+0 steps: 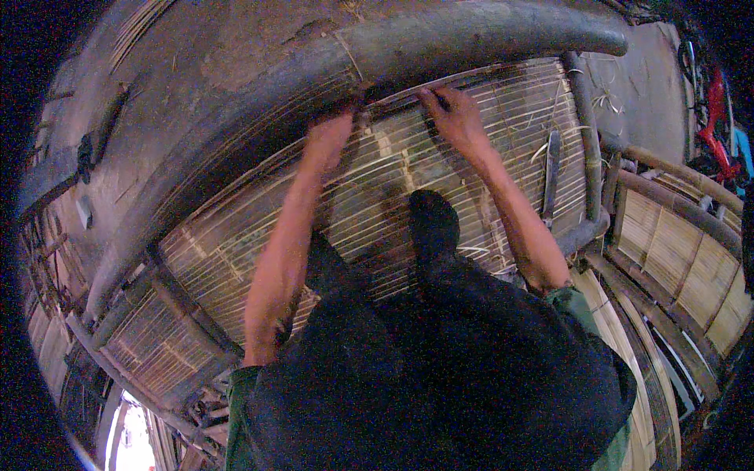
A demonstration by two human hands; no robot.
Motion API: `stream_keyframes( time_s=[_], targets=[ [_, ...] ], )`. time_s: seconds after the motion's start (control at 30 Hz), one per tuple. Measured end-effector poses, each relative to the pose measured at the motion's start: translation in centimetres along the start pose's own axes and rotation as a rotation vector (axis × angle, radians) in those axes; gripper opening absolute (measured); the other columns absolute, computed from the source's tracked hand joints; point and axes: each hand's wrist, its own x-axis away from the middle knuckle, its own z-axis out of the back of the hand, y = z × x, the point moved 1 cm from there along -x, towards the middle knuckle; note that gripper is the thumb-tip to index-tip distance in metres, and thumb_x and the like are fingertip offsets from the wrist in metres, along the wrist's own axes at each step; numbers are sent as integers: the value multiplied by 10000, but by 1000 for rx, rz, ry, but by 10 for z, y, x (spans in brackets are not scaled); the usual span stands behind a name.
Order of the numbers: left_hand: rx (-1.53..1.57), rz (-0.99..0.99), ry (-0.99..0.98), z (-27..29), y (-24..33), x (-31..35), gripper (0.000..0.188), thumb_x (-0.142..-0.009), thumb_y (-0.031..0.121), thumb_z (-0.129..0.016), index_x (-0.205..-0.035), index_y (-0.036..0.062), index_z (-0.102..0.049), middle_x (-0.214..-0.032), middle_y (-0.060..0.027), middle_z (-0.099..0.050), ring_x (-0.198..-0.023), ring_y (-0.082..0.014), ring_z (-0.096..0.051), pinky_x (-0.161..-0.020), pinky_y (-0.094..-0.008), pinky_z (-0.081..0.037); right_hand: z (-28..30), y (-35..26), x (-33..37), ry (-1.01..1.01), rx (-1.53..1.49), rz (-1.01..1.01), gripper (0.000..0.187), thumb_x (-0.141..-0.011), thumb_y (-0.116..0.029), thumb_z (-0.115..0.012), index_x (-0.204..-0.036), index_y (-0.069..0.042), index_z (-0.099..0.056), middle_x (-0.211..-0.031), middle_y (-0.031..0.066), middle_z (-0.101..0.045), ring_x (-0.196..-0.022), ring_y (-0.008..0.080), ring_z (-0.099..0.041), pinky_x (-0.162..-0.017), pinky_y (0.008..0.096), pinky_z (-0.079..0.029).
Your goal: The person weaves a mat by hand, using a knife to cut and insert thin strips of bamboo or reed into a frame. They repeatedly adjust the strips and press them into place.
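Note:
A slatted bamboo bench top (503,110) spreads beneath my arms, its narrow slats running roughly left to right. Along its far side lies a thick round bamboo pole (471,35). At the slats' far edge, right beside that pole, my right hand (459,122) has its fingers closed on a thin bamboo strip (400,96). My left hand (330,137) reaches to the same edge a little to the left; its fingers are blurred and partly in shadow. A long flat blade, seemingly a knife (551,177), rests on the slats right of my right forearm.
A crosswise pole (583,133) bounds the bench on the right. Another slatted bamboo frame (679,243) stands farther right, with long pale strips (620,337) below it. Thin loose fibres (605,98) lie near the right corner. A red object (715,125) shows at the far right.

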Motion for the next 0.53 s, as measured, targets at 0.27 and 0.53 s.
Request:
stream_keyframes(
  time_s=[0.27, 0.53],
  targets=[
    [36, -222, 239, 14, 90, 20, 412, -879, 381, -481, -939, 12, -655, -890, -246, -633, -863, -416, -605, -786, -482, -453, -22, -18, 6, 30, 202, 461, 411, -846, -146, -591, -1246, -79, -522, -1358, 123, -449, -1250, 341, -404, -1038, 440, -346],
    [455, -269, 299, -13, 137, 27, 243, -889, 228, -548, -1041, 43, -591, -1047, -194, -609, -979, -369, -570, -823, -443, -467, -14, 0, -6, -139, -486, 5, 371, -930, -148, -484, -1281, -30, -489, -1398, 141, -409, -1264, 309, -406, -1050, 384, -330]
  ],
)
